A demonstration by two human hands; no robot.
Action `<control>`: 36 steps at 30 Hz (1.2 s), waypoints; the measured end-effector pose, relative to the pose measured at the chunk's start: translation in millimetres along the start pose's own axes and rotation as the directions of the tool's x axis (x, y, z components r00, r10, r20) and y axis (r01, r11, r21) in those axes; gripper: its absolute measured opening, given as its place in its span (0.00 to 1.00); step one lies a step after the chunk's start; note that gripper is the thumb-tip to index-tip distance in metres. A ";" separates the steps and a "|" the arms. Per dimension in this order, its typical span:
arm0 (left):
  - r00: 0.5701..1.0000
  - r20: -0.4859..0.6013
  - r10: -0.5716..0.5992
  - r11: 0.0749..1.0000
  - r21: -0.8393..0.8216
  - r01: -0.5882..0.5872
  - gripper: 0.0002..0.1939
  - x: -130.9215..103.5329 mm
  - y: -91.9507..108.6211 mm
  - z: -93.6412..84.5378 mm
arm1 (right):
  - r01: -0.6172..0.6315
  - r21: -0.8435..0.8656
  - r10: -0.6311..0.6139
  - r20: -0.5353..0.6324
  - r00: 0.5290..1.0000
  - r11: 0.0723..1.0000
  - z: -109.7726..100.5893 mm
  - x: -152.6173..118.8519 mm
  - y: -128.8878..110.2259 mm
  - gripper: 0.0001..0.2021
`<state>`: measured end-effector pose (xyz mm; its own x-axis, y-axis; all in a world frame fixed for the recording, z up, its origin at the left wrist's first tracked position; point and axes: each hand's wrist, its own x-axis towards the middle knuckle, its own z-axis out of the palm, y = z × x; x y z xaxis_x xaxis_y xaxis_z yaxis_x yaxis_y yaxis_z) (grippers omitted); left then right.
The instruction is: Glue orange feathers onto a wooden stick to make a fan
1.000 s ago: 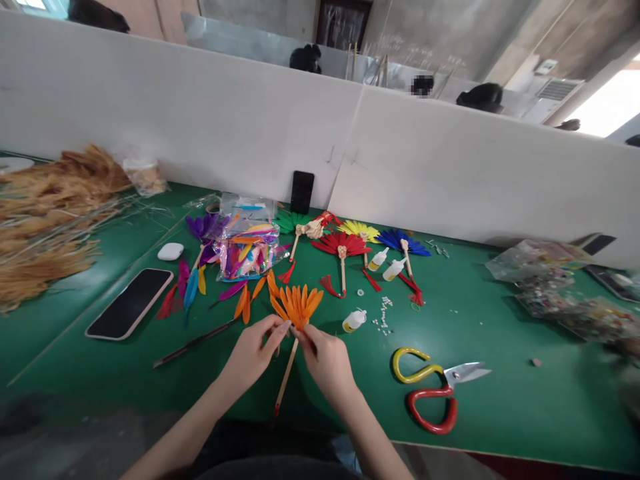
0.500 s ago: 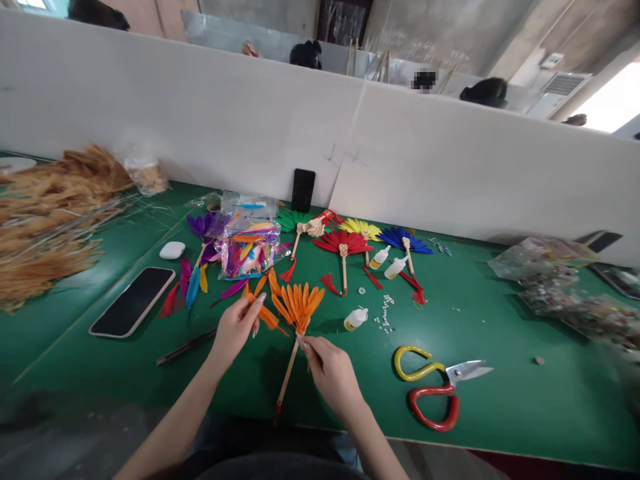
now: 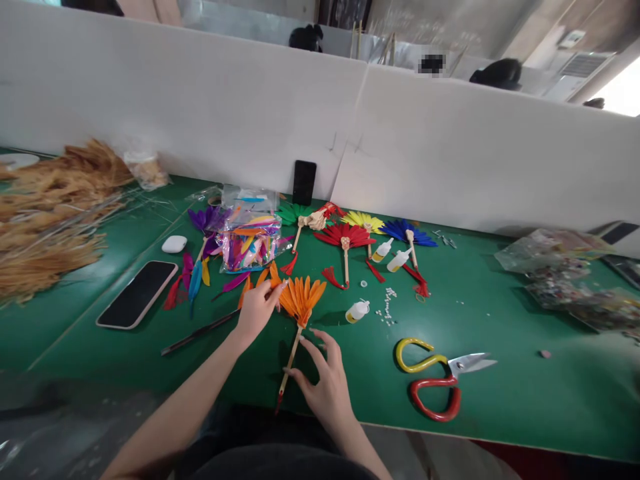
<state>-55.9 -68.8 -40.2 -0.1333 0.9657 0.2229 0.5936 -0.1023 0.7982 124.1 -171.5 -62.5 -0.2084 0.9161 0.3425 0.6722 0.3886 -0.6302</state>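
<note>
The left hand [image 3: 259,307] bends in beside the orange fan [image 3: 301,313], its grip unclear; the right hand [image 3: 326,379] spreads loosely at the fan's handle [image 3: 293,352], whose tip lies near the counter [image 3: 380,387] edge.

A single wide view from a camera worn on the person's head, facing forward and down across a green table [image 3: 530,400]. The left hand [image 3: 257,309] and right hand [image 3: 327,383] are near, below centre; a white partition [image 3: 200,113] spans farther back, with the room beyond along the top.
</note>
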 end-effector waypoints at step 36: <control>0.988 0.123 -0.094 0.995 -0.012 0.096 0.21 0.8 -4.2 3.1 | 0.009 -0.108 0.008 0.154 0.988 0.994 8.0 6.9 3.2 0.44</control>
<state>-56.0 -66.8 -45.2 -0.0899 0.9930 0.0763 0.5683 -0.0118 0.8227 119.2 -163.2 -67.8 -0.3103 0.9235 0.2257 0.7433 0.3836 -0.5480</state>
